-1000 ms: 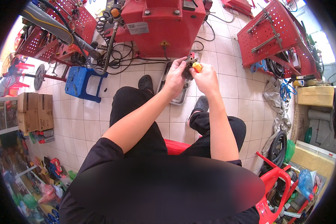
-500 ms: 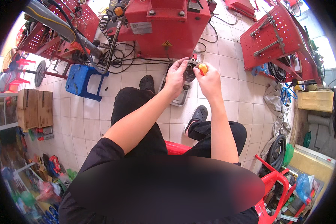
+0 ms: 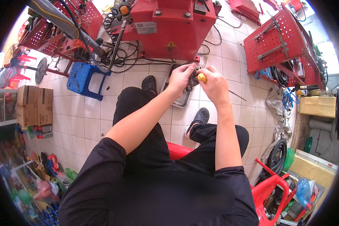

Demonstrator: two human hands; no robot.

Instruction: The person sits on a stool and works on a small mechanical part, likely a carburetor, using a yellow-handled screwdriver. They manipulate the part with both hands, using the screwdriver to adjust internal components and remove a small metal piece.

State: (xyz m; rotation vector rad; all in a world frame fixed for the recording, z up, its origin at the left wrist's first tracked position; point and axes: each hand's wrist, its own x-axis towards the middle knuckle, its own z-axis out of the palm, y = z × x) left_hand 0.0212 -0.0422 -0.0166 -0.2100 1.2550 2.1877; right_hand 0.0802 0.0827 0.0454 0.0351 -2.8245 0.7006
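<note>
My left hand (image 3: pixel 181 79) is closed on a dark grey metal part (image 3: pixel 193 80), whose exact kind I cannot make out. Between my hands, much of that part is covered by fingers. My right hand (image 3: pixel 214 83) grips a screwdriver with a yellow handle (image 3: pixel 202 78). The handle's end shows by my right thumb, close to the metal part. Past the other side of this hand a thin shaft (image 3: pixel 237 95) sticks out to the lower right. Below the hands, a metal tray (image 3: pixel 183 101) lies on the tiled floor, partly hidden by them.
A big red machine (image 3: pixel 169 35) stands ahead, with black cables and hoses on the floor beside it. To the left are a blue stool (image 3: pixel 80 81) and cardboard boxes (image 3: pixel 35 105). A red perforated tool rack (image 3: pixel 269 49) stands right. A red plastic chair (image 3: pixel 271 188) is behind right.
My right hand has turned, so the yellow handle sits lower and the thin shaft now shows to the right. My left hand keeps the metal part, its fingers shifted slightly.
</note>
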